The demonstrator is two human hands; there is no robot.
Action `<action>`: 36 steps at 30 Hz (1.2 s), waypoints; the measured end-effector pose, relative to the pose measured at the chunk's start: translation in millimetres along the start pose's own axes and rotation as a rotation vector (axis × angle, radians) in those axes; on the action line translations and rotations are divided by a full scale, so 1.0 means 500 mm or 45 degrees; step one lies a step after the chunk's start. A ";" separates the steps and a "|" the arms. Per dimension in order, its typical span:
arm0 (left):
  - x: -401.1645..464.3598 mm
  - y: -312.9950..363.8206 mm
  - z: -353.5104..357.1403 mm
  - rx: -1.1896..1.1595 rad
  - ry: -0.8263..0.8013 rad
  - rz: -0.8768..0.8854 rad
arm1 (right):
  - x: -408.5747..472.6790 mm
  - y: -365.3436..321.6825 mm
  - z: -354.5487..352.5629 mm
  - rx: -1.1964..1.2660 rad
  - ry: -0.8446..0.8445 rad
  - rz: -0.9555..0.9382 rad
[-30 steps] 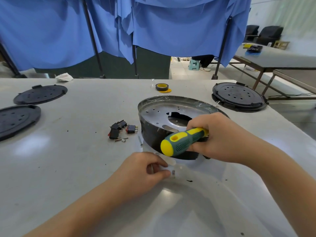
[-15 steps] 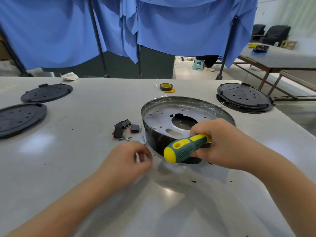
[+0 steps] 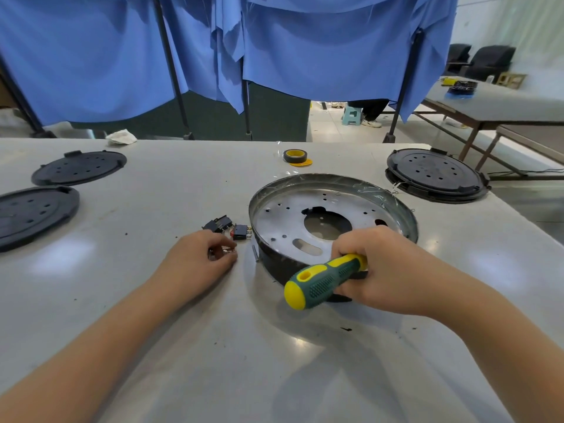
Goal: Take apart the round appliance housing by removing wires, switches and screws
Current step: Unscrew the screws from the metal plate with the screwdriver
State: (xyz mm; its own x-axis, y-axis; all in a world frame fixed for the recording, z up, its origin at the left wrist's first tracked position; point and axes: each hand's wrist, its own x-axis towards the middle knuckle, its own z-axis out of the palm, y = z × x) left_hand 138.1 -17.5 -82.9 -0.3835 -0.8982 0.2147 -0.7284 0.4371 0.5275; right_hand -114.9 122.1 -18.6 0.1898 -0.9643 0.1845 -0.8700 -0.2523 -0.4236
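Metal housing (image 3: 332,218) sits mid-frame, right hand (image 3: 387,270) gripping the screwdriver (image 3: 323,280) at its rim; left hand (image 3: 198,264) has moved a pinched screw to the switches (image 3: 227,227), so another fastener seems out.

Illumination is bright and even, from overhead. Soft glare patches lie on the surface (image 3: 91,300); faint shadows fall beneath the arms. Wide-angle distortion bends the edges. Focus is sharp throughout.
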 end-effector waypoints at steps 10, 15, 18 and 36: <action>-0.002 0.070 -0.008 -0.404 0.129 0.073 | -0.003 0.007 0.000 -0.012 -0.054 0.053; 0.006 0.118 -0.014 -0.694 0.012 0.051 | -0.003 -0.011 0.007 -0.032 -0.081 0.035; 0.008 0.130 0.003 -0.634 -0.115 0.043 | 0.009 -0.033 0.022 -0.092 -0.069 -0.024; 0.137 0.169 -0.044 -0.279 -0.408 0.185 | 0.104 -0.030 -0.085 0.732 0.187 0.046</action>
State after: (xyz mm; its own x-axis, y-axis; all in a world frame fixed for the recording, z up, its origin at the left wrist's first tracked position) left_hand 62.9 -43.1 -5.9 -0.6562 -0.7529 0.0512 -0.5287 0.5071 0.6807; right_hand -111.3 79.4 35.2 0.0640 -0.9623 0.2644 -0.4806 -0.2619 -0.8369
